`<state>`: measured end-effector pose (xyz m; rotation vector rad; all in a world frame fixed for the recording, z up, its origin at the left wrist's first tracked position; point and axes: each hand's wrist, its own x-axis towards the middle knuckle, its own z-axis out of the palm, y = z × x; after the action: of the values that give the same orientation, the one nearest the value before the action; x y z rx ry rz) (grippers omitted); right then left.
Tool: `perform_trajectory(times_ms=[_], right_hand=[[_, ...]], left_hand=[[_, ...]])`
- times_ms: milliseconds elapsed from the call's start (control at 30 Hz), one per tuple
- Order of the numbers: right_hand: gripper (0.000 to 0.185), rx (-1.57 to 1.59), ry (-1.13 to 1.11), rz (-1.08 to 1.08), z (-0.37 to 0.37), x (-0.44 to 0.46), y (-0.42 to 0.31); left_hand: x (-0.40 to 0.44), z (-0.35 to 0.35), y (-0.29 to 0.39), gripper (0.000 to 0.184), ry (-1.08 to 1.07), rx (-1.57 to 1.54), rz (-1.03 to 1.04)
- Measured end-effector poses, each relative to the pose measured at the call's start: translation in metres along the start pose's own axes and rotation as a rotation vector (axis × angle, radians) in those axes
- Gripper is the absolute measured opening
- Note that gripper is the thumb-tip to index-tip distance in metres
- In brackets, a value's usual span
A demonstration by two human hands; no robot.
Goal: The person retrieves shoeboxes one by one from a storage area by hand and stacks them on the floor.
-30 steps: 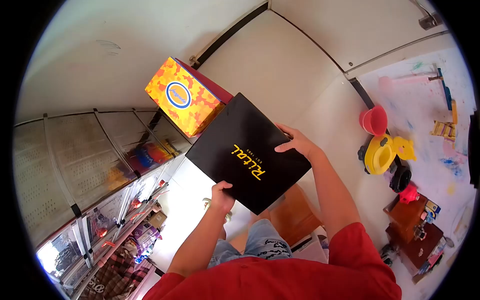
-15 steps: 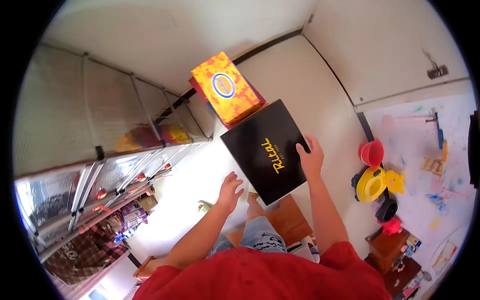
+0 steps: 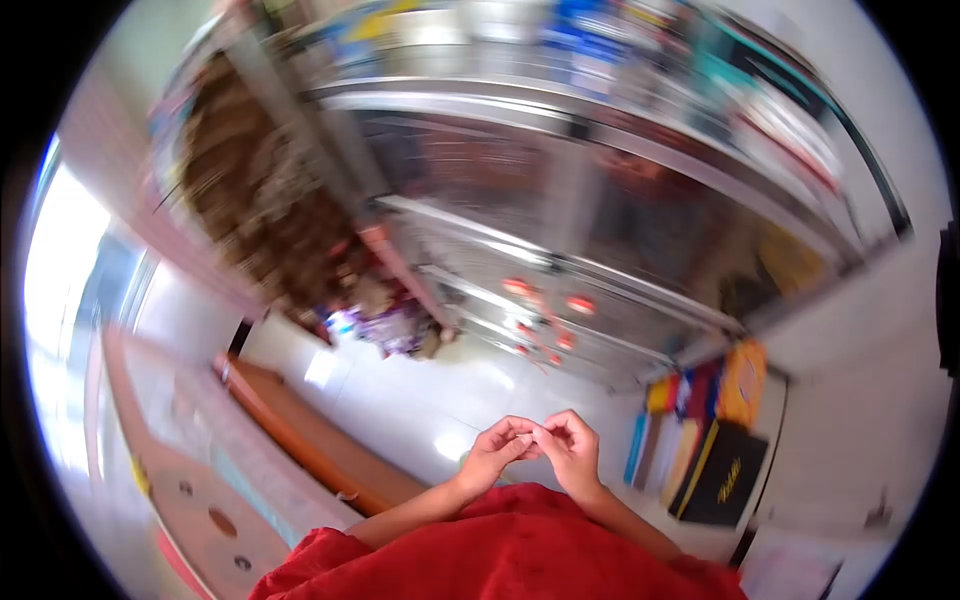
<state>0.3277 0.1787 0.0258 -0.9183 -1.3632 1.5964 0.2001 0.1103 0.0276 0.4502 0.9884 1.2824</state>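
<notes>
My left hand (image 3: 497, 452) and my right hand (image 3: 568, 455) meet in front of my red shirt (image 3: 510, 545). Both have bent fingers, with thumbs and fingertips pressed together. Whatever is pinched there, if anything, is too small to make out. To the right of my hands, apart from them, the black box (image 3: 722, 478) with yellow lettering stands on the floor against the wall. Behind it is the orange-yellow patterned box (image 3: 741, 384), in a group with several other boxes.
A metal-framed glass cabinet (image 3: 480, 180) with things on top spans the view ahead, blurred. Brown checked cloth (image 3: 240, 190) hangs at its left end. A brown wooden bench (image 3: 310, 435) and a panel with a bear-like face (image 3: 205, 510) stand at left. Pale tiled floor (image 3: 400, 395) lies between.
The view has swung left towards the cabinet and bench. My right hand has left the black box, which now stands with the other boxes. My hands have come together.
</notes>
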Motion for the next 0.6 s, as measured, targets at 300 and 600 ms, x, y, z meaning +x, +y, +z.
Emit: perform_trajectory(times_ms=[300, 600], right_hand=[[0.007, -0.010, -0.811, 0.370, 0.291, 0.031, 0.056], [0.006, -0.051, -1.118, 0.582, 0.594, 0.141, 0.155]], left_hand=[[-0.145, -0.245, 0.080, 0.017, 0.522, -0.078, 0.209], [-0.159, -0.518, 0.136, 0.016, 0.934, -0.134, 0.089]])
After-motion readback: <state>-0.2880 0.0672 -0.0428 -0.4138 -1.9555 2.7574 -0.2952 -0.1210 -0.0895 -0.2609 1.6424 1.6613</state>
